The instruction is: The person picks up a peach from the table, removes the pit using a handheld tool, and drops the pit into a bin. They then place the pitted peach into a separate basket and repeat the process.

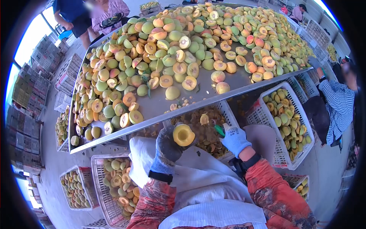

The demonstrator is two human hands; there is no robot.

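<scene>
Head view: both forearms in patterned red sleeves rise from the white apron, elbows bent, gloved hands meeting just below the bench edge. Left hand (167,147) is cupped upward, its grip clamped around a halved peach (183,134), cut face up. Right hand (234,139) grips a green-handled tool (219,130) beside the fruit. Beyond them a white crate (228,114) holds pits; farther, the steel bench (160,105) carries heaped peach halves (183,45).
</scene>
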